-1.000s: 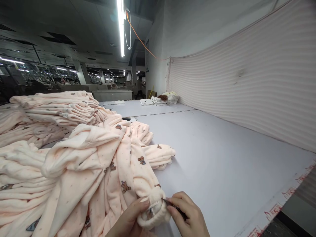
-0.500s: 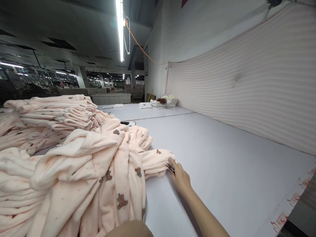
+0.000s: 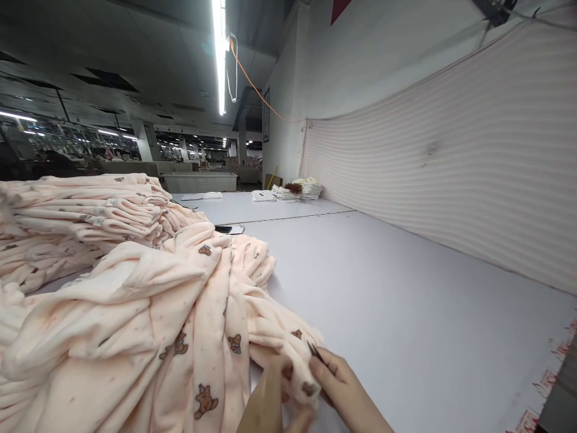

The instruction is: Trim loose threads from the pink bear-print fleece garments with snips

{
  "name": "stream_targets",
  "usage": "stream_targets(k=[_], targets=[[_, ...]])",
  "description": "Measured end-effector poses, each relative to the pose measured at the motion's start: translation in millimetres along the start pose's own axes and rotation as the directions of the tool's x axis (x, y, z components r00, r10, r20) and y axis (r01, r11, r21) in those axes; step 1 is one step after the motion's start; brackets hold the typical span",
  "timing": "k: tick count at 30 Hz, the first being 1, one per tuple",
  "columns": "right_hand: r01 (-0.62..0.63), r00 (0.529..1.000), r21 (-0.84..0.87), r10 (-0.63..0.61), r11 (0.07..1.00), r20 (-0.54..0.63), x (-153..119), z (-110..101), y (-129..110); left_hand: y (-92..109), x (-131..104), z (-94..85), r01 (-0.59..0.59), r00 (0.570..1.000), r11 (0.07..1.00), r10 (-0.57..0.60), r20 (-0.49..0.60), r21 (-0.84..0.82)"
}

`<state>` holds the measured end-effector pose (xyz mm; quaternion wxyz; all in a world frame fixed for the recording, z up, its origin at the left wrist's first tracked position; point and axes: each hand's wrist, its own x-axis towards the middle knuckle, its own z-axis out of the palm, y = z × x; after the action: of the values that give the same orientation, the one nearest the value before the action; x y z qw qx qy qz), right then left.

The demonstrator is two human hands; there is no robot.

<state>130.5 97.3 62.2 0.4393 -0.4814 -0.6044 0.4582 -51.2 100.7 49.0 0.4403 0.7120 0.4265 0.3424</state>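
Observation:
Pale pink plush fabric with brown bear prints (image 3: 148, 325) lies heaped over the left and front of the table. Near the bottom centre, my left hand (image 3: 270, 391) is closed on a narrow end of this fabric, its fingers partly hidden and blurred. My right hand (image 3: 336, 379) is just right of it, closed round small dark snips (image 3: 316, 353) whose points stick out up and left over the fabric end. The fingers of my right hand also touch the cloth edge.
A folded stack of the same fabric (image 3: 90, 207) stands at the left. A dark flat object (image 3: 223, 229) lies behind the heap. White cloth piles (image 3: 309, 188) sit far back on the pale table (image 3: 406, 313), beside a striped curtain (image 3: 442, 168).
My left hand has come up from the bottom edge and taken hold of the fabric end. My right hand, with the snips, has moved down and toward me, and the fabric end has shifted down.

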Motion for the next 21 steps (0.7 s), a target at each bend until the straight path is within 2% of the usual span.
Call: stream_targets(k=[3, 6, 8, 9, 10, 12, 13, 15, 17, 19, 21], targets=[[0.066, 0.992, 0.161, -0.047, 0.985, -0.114, -12, 14, 6, 6, 10, 22.3, -0.075, 0.974, 0.997, 0.068, -0.216, -0.024], [0.084, 0.967, 0.098, -0.058, 0.992, -0.248, -17, 21, 14, 8, 8, 27.3, -0.176, 0.933, 0.982, 0.190, -0.305, 0.075], [0.147, 0.932, -0.012, -0.143, 0.989, -0.332, -18, 23, 16, 9, 4, 21.1, -0.232, 0.906, 0.964, 0.262, -0.333, 0.128], [0.196, 0.898, -0.094, -0.217, 0.976, -0.384, -19, 23, 16, 10, 3, 16.5, -0.234, 0.912, 0.966, 0.256, -0.321, 0.106], [0.232, 0.854, -0.188, -0.292, 0.955, -0.430, -19, 23, 15, 11, 2, 11.8, -0.200, 0.938, 0.979, 0.202, -0.281, 0.035], [0.228, 0.780, -0.361, -0.391, 0.904, -0.488, -19, 21, 12, 12, 2, 4.1, -0.003, 0.994, 0.973, -0.022, -0.109, -0.229], [0.187, 0.771, -0.422, -0.399, 0.887, -0.497, -18, 20, 11, 13, 3, 1.9, 0.129, 0.991, 0.914, -0.137, 0.007, -0.384], [0.083, 0.810, -0.499, -0.351, 0.862, -0.470, -18, 17, 8, 13, 4, 0.6, 0.313, 0.949, 0.712, -0.258, 0.180, -0.629], [0.039, 0.882, -0.516, -0.272, 0.856, -0.385, -20, 12, 6, 13, 6, 1.8, 0.321, 0.943, 0.561, -0.263, 0.204, -0.763], [0.071, 0.945, -0.479, -0.213, 0.875, -0.248, -25, 8, 5, 12, 6, 3.4, 0.279, 0.955, 0.490, -0.234, 0.183, -0.826], [0.115, 0.969, -0.459, -0.201, 0.881, -0.143, -33, 7, 4, 13, 6, 4.2, 0.269, 0.960, 0.460, -0.195, 0.199, -0.846]])
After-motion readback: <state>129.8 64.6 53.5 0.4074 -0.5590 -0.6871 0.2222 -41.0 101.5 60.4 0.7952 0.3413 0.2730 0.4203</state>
